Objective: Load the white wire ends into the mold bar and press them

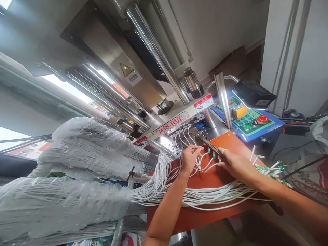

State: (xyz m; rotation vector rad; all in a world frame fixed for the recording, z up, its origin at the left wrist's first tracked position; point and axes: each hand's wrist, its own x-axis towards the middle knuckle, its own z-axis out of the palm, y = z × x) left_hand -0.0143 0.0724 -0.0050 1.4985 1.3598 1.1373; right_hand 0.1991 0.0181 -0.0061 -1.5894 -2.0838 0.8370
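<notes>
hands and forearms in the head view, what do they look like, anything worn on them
The left hand looks ungloved, and its forearm shows no sleeve or wristband. The right hand has no full glove, but a pale covering seems to wrap one digit; its material is unclear. No markings stand out.

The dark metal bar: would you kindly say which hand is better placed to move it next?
Probably the right hand: it grips the dark metal bar at one end, while the left hand only pinches close beside it.
</notes>
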